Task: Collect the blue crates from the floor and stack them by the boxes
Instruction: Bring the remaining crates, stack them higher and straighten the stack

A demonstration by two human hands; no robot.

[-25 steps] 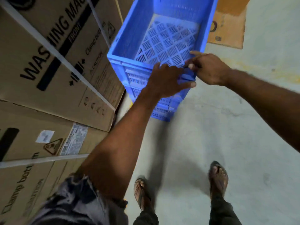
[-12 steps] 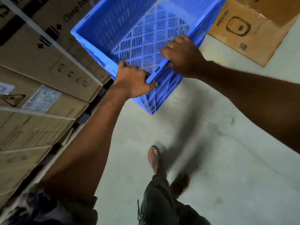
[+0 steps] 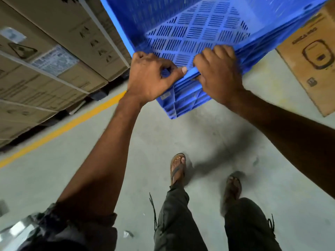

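A blue slotted plastic crate (image 3: 195, 31) fills the top middle of the head view, held clear of the floor and tilted, with its open inside toward me. My left hand (image 3: 150, 78) grips the near rim close to the crate's left corner, thumb laid along the rim. My right hand (image 3: 219, 73) grips the same rim just to the right, fingers curled over into the crate. The crate's far end runs out of the frame.
Stacked cardboard appliance boxes (image 3: 54, 57) line the left side behind a yellow floor line (image 3: 68, 125). Another cardboard box (image 3: 311, 58) lies at the right edge. Grey concrete floor (image 3: 208, 134) spreads below, with my two sandalled feet (image 3: 178, 167) on it.
Both hands have closed on the crate's near rim and raised it off the floor. The crate now sits closer and larger in view, and I have stepped away from the boxes on the left.
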